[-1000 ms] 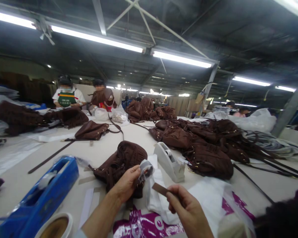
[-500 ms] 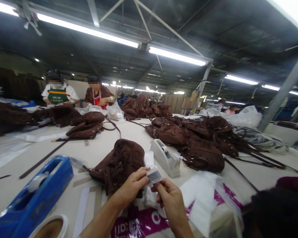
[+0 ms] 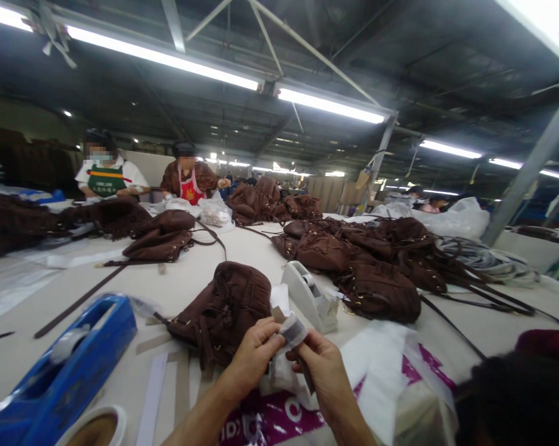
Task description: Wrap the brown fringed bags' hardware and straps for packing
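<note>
My left hand (image 3: 257, 354) and my right hand (image 3: 323, 368) are close together, both closed in a pinch on a small whitish, thin wrapping piece (image 3: 293, 331). It looks folded round a brown strip (image 3: 306, 373), whose lower end hangs beside my right fingers. Another brownish end shows above my left fingertips. Just behind my left hand a brown drawstring bag (image 3: 228, 303) lies on its side on the table. White crumpled wrapping (image 3: 283, 378) lies under the hands, partly hidden by them.
A blue tape dispenser (image 3: 70, 365) and a tape roll (image 3: 96, 427) lie at left, a grey tape dispenser (image 3: 309, 294) ahead. Brown bags (image 3: 376, 291) are heaped on the right. A purple-printed plastic bag (image 3: 279, 421) lies in front. Two co-workers (image 3: 186, 176) stand across the table.
The wrapping piece has turned and now looks curved round the brown strip, which has come into view above and below. Across the table, one co-worker's arm has reached out to the right.
</note>
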